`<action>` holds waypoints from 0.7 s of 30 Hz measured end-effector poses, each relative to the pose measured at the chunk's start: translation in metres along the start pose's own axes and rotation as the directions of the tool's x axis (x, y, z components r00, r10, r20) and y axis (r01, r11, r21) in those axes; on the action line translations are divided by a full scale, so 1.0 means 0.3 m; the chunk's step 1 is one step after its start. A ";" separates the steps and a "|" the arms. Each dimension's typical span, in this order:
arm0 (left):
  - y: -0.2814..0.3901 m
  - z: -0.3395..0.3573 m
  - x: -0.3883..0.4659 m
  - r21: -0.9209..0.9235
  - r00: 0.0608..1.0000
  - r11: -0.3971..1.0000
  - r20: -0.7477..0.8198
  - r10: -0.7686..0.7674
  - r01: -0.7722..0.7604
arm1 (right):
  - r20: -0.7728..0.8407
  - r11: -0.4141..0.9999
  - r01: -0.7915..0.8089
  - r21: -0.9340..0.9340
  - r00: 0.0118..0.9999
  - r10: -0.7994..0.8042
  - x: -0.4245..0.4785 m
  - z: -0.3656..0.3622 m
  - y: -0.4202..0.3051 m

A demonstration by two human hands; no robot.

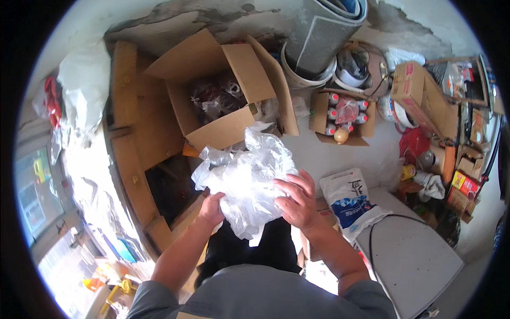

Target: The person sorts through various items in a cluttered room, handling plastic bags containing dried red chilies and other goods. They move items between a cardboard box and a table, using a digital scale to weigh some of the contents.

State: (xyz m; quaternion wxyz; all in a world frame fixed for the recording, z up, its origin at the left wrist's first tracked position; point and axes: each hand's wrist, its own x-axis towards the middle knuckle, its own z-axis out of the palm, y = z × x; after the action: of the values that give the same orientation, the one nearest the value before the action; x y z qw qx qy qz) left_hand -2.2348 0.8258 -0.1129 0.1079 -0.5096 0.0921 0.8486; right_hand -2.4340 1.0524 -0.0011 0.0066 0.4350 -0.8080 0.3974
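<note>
A crumpled bundle of clear plastic bags [255, 179] is held in front of my body, with bright glare on its middle. My left hand [212, 207] grips its lower left side, thumb on top and the other fingers mostly hidden. Against its right side rests my right hand [298, 199], fingers spread and bent over the plastic. Just beyond the bundle stands an open cardboard box [221, 129] with filled plastic bags [217, 99] inside.
A small carton [318, 119] of bottles stands right of the big box, below a bucket [305, 81] holding a rolled mat [326, 40]. A printed white sack [344, 195] lies by a white panel [406, 255]. Wooden furniture [131, 159] stands at left.
</note>
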 end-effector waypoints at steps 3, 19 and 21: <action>0.022 0.078 -0.110 -0.070 0.979 0.997 0.202 -0.023 0.038 | -0.001 0.999 0.025 -0.034 1.000 -0.025 0.019 -0.104 -0.135; 0.026 0.233 -0.490 0.126 0.830 0.890 0.438 0.346 -0.437 | 0.618 0.622 -0.513 0.592 0.784 0.058 0.110 -0.171 -0.610; 0.025 0.300 -0.593 -0.063 0.791 0.937 0.518 0.326 -0.345 | 0.490 0.510 -0.589 0.627 0.807 0.329 0.109 -0.132 -0.665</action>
State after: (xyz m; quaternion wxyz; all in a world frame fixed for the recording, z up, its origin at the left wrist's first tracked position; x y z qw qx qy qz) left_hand -2.2317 0.8266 0.0865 -0.0144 -0.2342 0.1630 0.9583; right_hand -2.3264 0.9941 0.1645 -0.4080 0.2195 -0.6431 0.6098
